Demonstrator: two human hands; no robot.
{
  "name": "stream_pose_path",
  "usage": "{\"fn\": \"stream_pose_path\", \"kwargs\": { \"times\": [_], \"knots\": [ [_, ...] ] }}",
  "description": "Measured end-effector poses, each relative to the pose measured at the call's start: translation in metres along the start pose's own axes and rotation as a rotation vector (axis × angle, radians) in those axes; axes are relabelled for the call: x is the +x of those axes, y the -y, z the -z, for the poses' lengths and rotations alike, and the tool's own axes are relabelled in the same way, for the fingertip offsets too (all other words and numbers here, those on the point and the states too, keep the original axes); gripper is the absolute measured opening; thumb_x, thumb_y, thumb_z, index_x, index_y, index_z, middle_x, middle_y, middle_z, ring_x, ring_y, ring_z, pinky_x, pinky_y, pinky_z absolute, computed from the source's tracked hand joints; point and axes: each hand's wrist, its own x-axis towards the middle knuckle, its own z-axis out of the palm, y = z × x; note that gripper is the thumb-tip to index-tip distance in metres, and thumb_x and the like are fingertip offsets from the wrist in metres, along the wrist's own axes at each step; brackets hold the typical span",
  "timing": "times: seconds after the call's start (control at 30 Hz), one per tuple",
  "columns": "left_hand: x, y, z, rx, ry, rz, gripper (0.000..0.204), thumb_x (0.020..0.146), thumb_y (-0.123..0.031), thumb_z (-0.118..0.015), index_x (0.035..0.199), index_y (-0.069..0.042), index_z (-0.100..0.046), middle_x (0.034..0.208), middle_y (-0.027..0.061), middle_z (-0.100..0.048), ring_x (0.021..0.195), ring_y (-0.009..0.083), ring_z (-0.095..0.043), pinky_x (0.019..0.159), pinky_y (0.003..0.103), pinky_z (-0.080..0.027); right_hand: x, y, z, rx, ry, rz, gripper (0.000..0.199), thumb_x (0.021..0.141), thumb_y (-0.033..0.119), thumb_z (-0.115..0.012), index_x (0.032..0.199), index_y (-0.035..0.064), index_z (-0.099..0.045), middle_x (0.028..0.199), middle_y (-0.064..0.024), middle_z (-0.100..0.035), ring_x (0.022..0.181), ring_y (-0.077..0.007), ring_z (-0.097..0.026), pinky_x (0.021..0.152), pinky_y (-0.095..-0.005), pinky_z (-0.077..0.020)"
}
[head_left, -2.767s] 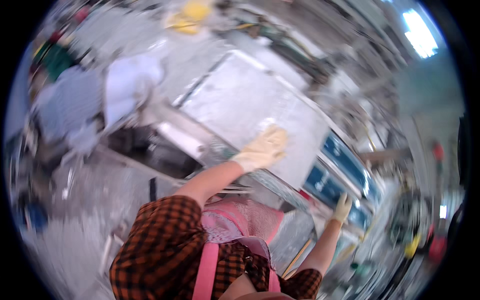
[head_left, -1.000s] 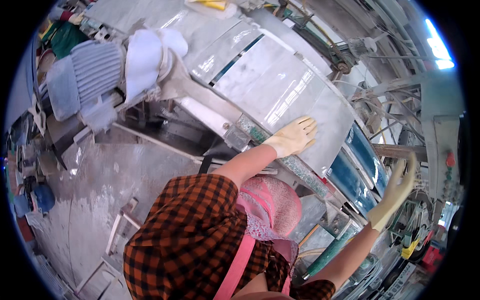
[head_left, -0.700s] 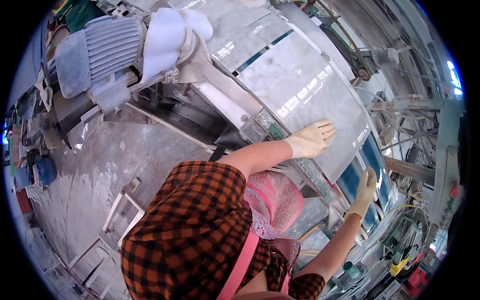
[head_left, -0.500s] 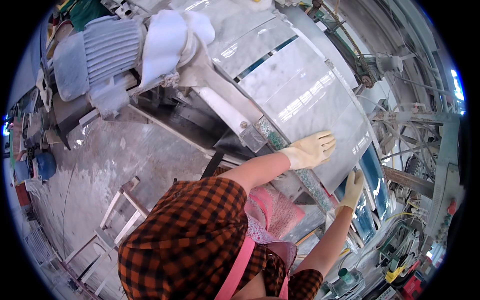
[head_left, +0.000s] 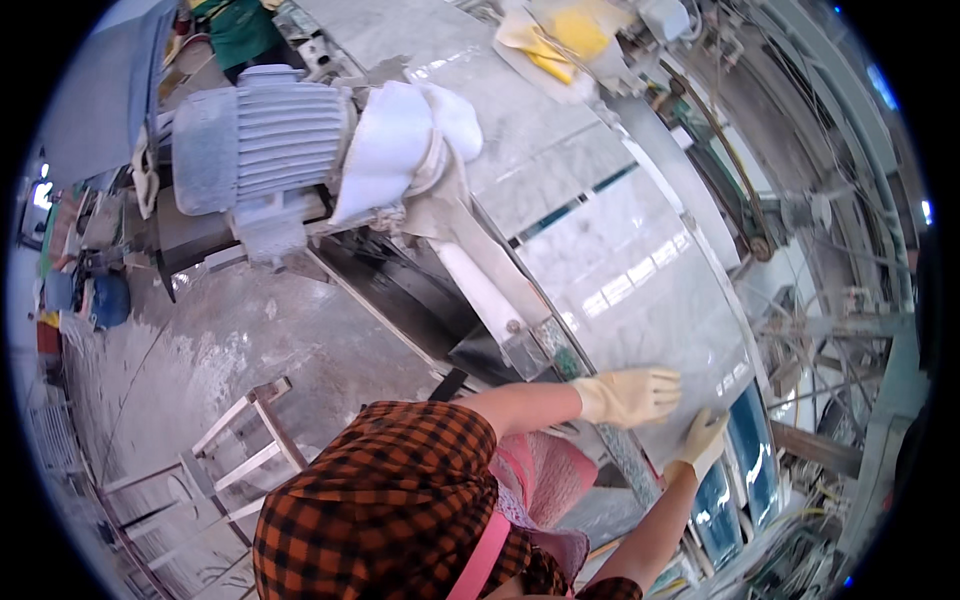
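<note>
My left hand (head_left: pixel 632 397), in a cream rubber glove, lies flat on a glossy white-grey marbled slab (head_left: pixel 630 310) with its fingers stretched out. At the slab's near right corner rests my right hand (head_left: pixel 703 440), gloved alike. Its fingers are extended over the slab's edge and hold nothing that I can see; the underside of that hand is hidden. The slab lies on a conveyor with blue belts (head_left: pixel 752 455), which show beside and below its near end. Beyond a narrow blue gap is a second marbled slab (head_left: pixel 545 165).
A dusty ribbed motor (head_left: pixel 290 140) with a white cover (head_left: pixel 385 150) stands at the upper left. Yellow and white cloths (head_left: pixel 560 50) lie at the far end. A metal rail (head_left: pixel 625 455) edges the conveyor. A wooden frame (head_left: pixel 250 430) stands on the floor at the left.
The view has shifted, so the scene sits lower in the picture. My right hand has come from over the blue belts onto the slab's near corner. My left hand stays flat on the slab.
</note>
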Motion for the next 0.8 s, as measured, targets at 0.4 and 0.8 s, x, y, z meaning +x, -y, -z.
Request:
{"fn": "stream_pose_path", "kwargs": {
  "times": [0.4, 0.8],
  "knots": [
    [0.01, -0.011, -0.003, 0.003, 0.067, 0.002, 0.017, 0.083, -0.022, -0.065, 0.089, -0.006, -0.068, 0.098, 0.0088, -0.068, 0.105, 0.0292, -0.062, 0.109, 0.041, -0.045, 0.011, -0.018, 0.023, 1.083, 0.187, -0.504, 0.069, 0.098, 0.053, -0.063, 0.141, -0.001, -0.055, 0.129, -0.0133, -0.065, 0.113, -0.0253, -0.064, 0.099, -0.0355, -0.0495],
    [0.016, -0.003, -0.001, -0.178, 0.113, 0.079, 0.033, 0.093, -0.015, -0.067, 0.118, 0.006, -0.067, 0.122, 0.0218, -0.069, 0.117, 0.0367, -0.065, 0.111, 0.046, -0.047, 0.001, 0.027, 0.013, 0.58, 0.166, -0.206, 0.058, 0.085, 0.028, -0.072, 0.129, -0.0082, -0.063, 0.113, -0.0219, -0.073, 0.098, -0.0314, -0.07, 0.09, -0.0428, -0.0542]
  ]
}}
